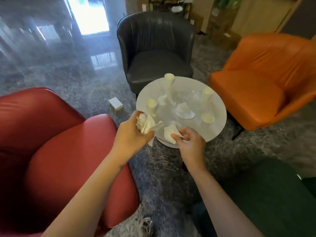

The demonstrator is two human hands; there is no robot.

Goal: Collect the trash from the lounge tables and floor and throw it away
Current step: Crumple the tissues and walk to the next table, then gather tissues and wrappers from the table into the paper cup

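Note:
A round glass table (217,124) carries several pale paper cups, one (151,105) at its left and one (207,118) at its right, plus crumpled white tissues (184,111) near the middle. My left hand (131,132) grips a wad of crumpled tissues (145,124) over the table's near-left edge. My right hand (189,141) pinches another crumpled tissue (169,133) lying at the table's near edge. A small white box (116,103) lies on the carpet left of the table.
A red armchair (59,151) stands at my left, a black armchair (153,48) behind the table and an orange armchair (265,79) at the right. A dark green seat (266,194) is at the lower right. Grey carpet runs between them.

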